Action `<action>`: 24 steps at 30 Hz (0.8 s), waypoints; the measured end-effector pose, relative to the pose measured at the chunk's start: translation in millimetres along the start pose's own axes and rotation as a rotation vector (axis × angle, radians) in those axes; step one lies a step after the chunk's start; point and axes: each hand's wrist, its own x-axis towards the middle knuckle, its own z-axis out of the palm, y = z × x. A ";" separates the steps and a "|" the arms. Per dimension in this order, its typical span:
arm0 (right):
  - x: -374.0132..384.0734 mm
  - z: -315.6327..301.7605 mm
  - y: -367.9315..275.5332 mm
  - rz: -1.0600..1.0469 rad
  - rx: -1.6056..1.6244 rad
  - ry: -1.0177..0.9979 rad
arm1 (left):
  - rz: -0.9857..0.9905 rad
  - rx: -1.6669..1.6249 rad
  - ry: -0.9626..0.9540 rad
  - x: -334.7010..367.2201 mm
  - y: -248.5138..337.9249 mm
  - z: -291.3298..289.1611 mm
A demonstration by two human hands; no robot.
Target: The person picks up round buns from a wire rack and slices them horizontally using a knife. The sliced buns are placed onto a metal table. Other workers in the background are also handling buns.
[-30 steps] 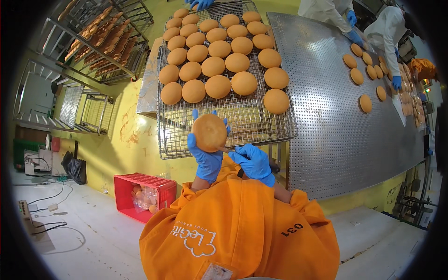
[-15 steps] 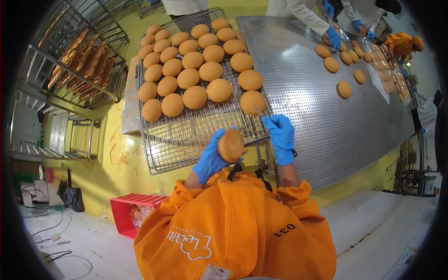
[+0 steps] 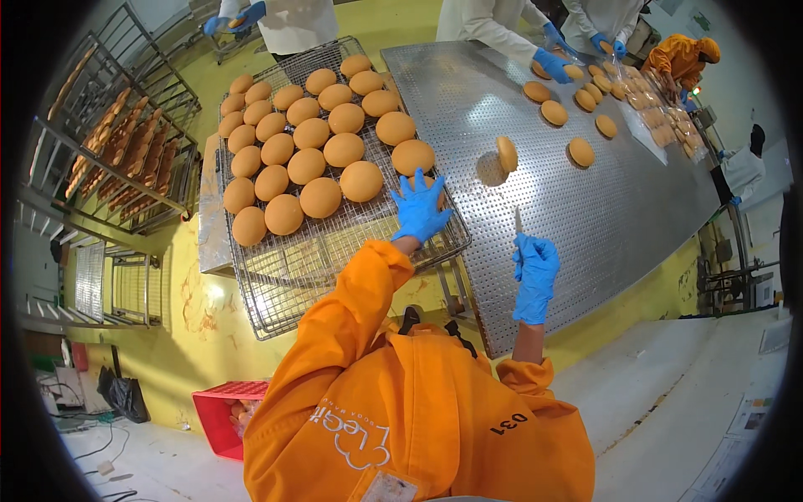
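My left hand (image 3: 420,209), blue-gloved, lies with fingers spread over a round golden-brown bun at the near right corner of the wire rack (image 3: 284,309). The glove hides most of that bun. In my right hand (image 3: 536,272), also gloved in blue, a small knife (image 3: 518,221) is gripped with its blade pointing away from me, over the metal table's near part. Beyond the knife, a bun (image 3: 507,155) stands edge-on above the perforated metal table (image 3: 585,243), a dark shadow beside it. Rows of buns (image 3: 319,197) cover the rack's far part.
Co-workers in white handle buns at the table's far side, near loose buns (image 3: 581,152) and bagged buns (image 3: 661,117). Another person in orange (image 3: 682,63) stands at far right. Tray trolleys (image 3: 125,142) are at left; a red crate (image 3: 219,422) sits on the floor.
The bun has left my left hand and is now over the metal table. My left hand has reached forward onto a rack bun. My right hand has moved right with the knife.
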 end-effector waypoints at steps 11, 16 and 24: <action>-45.7 74.4 19.1 -0.148 0.020 -0.262 | -0.238 -2.542 -0.427 -119.9 -10.4 -79.8; -87.8 91.2 -12.8 -0.619 -0.369 -0.482 | -0.204 -2.395 -0.168 -138.9 -14.3 -90.5; -71.6 113.5 -8.0 -0.558 -0.224 -0.516 | -0.126 -1.996 0.098 -146.7 -25.8 -87.1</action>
